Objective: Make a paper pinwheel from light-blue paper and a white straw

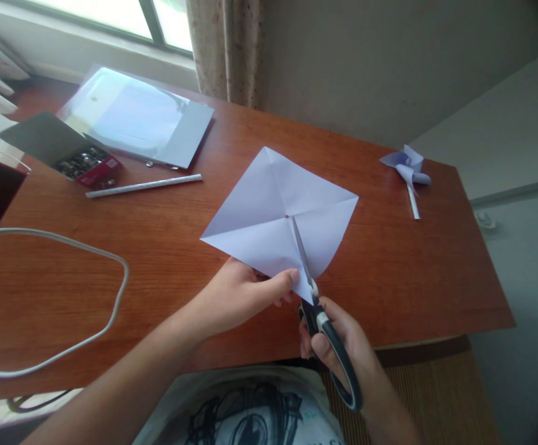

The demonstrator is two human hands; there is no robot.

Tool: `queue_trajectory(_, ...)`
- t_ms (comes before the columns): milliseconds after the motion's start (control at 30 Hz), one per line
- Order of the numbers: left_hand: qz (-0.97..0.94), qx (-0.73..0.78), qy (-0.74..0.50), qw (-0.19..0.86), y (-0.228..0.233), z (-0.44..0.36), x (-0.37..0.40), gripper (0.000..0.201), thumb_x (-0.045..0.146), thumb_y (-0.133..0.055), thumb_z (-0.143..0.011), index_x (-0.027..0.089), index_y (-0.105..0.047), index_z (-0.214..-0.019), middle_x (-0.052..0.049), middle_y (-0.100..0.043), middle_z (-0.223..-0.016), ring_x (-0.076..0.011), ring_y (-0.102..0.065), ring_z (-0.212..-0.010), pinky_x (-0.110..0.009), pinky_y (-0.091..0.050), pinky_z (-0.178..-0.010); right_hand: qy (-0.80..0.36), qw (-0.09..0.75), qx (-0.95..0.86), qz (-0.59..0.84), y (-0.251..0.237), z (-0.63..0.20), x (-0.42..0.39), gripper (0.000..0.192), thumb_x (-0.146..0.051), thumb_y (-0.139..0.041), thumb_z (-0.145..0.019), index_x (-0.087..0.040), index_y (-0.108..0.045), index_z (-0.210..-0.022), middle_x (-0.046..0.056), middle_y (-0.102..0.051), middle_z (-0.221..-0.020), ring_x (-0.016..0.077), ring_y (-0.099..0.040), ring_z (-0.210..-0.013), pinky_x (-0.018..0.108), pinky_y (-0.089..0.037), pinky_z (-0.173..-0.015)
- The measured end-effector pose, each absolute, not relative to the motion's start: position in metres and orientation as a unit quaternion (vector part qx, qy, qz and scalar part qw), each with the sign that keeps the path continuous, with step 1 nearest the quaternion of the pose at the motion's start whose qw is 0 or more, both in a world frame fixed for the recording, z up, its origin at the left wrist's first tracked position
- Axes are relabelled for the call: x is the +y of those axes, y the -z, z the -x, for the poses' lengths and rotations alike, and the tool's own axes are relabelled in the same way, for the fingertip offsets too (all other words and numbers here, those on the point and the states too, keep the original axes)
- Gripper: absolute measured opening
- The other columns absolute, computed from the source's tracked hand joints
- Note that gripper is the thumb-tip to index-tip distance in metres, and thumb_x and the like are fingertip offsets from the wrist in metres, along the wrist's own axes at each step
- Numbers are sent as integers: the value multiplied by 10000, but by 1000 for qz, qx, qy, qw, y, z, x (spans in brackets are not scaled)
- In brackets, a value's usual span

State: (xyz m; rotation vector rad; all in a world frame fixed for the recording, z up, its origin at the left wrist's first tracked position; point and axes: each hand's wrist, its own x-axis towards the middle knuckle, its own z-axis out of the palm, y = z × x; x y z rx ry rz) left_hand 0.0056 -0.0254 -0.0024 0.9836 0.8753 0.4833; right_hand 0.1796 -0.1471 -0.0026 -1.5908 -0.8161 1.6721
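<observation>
while each hand grips: left hand (pixel 239 290) pinching one paper square (pixel 281 216), right hand (pixel 343 340) clasping one scissors (pixel 313 296)

The left hand (pixel 245 290) pinches the near corner of a creased square white paper sheet (pixel 281 213). Just right of that pinch, the right hand (pixel 343 346) holds black-handled steel scissors (pixel 318 309), blades reaching along a diagonal crease to the sheet's centre.

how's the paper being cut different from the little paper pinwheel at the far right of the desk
The paper square is open and only creased, held by the left hand with the scissors in the right hand cutting along a fold. The pinwheel is smaller, curled into vanes, on a stick, lying untouched. Both are pale lilac-white paper.
</observation>
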Motion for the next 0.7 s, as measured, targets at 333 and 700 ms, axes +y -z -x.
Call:
queue_trajectory(333,-450,397,-222,768,4,-5,-25,194,316,-694,-821,148,-711,-726,-13,-688,-636,-119,-617,-580,-195,-503,-539,-642,347,-300,615,4,-178,-147,571,-718,-758,-744,-200,-585,-907,-20,-551,-733,132,-500,-642,252,-413,-610)
queue_trajectory(700,-447,392,-223,773,5,-6,-26,182,289,-686,-831,146,-701,-720,1,-685,-635,-102,-611,-576,-174,-501,-540,-640,346,-311,611,7,-178,-148,555,-709,-739,-776,-194,-586,-916,-29,-544,-726,117,-513,-641,233,-414,-606)
